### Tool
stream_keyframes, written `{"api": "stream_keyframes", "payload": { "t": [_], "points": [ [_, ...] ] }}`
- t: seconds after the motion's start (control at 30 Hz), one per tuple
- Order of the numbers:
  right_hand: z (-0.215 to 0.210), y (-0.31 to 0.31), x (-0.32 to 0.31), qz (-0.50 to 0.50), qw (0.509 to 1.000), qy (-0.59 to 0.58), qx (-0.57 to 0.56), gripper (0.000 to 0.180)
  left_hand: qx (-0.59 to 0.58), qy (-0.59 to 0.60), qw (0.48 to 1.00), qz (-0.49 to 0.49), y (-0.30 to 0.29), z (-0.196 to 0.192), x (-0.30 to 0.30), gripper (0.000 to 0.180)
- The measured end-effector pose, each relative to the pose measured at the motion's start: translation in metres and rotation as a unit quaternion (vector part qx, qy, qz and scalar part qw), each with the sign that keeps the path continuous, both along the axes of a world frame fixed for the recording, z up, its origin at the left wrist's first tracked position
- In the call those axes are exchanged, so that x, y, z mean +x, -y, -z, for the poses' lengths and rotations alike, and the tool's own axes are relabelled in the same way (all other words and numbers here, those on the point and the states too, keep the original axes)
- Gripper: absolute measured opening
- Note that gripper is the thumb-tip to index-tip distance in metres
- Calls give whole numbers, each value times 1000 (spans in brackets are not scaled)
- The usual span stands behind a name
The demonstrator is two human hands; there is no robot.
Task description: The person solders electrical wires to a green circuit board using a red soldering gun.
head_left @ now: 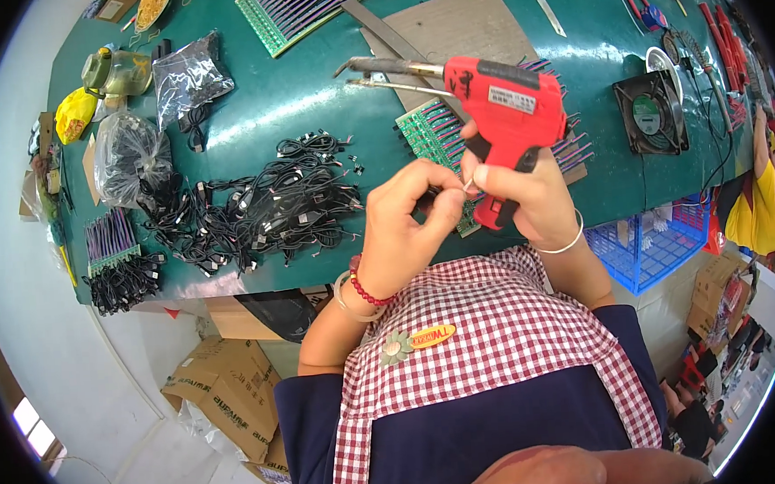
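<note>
My right hand grips the handle of a red soldering gun, its metal tip pointing left over the green table. My left hand pinches a thin strand at its fingertips, touching the right hand's thumb just below the gun. Under both hands lies a green circuit board with purple wires, partly hidden by the gun and fingers.
A heap of black cables lies left of my hands. Further left are plastic bags and wired boards. A black fan sits at right, another green board at the far edge, and a blue basket and cardboard boxes below the table.
</note>
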State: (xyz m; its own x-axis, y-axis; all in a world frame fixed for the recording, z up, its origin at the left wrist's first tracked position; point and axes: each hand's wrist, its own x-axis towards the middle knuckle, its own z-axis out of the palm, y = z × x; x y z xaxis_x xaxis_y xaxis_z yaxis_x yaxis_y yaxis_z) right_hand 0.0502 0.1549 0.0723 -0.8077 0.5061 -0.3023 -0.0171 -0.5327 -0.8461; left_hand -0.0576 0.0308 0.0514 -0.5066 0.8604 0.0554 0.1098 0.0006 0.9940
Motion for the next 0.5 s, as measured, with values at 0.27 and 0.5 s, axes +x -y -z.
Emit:
{"api": "stream_keyframes", "payload": {
  "t": [0.27, 0.5],
  "points": [
    [9, 14, 7, 63, 987, 66, 130, 45, -12, -35, 997, -67, -5, 5, 3, 6],
    [12, 8, 6, 11, 973, 141, 183, 42, -22, -99, 992, -75, -10, 5, 1, 7]
  ]
}}
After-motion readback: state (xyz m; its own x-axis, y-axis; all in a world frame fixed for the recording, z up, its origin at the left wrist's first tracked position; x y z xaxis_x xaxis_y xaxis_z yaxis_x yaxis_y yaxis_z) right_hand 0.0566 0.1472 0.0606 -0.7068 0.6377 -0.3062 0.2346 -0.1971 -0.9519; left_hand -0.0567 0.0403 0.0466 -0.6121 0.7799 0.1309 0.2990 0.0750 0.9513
